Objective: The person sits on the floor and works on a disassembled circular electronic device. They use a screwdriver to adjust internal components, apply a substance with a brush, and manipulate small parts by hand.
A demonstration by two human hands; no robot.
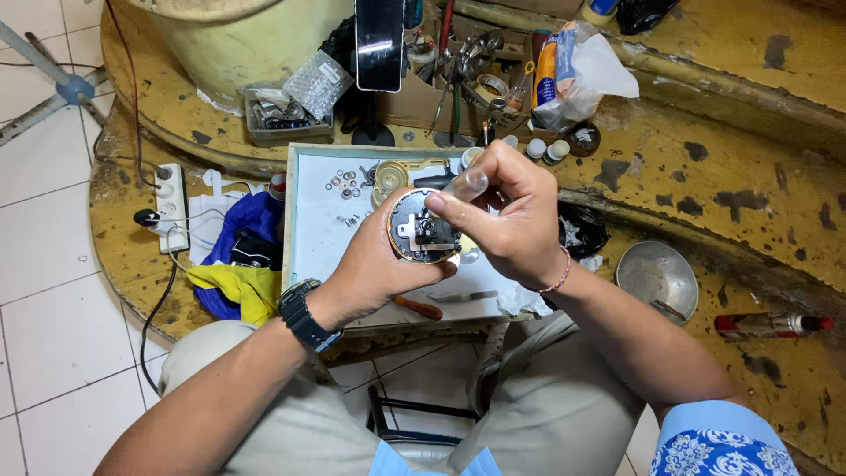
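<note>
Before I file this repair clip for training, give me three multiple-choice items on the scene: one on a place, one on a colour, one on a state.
1. Where is the power strip?
A. Left of the white tray
B. Inside the metal bowl
C. On the person's lap

2. What colour is the screwdriver handle on the tray's near edge?
A. Green
B. Red
C. White

3. How is the round mechanism held?
A. Lying loose on the tray
B. Hanging from a hook
C. Gripped in the left hand, with the right hand working on it

Answers: 1 A, it lies beside the tray's left side. 2 B, the handle is red. 3 C, the left hand's fingers wrap around it.
</note>
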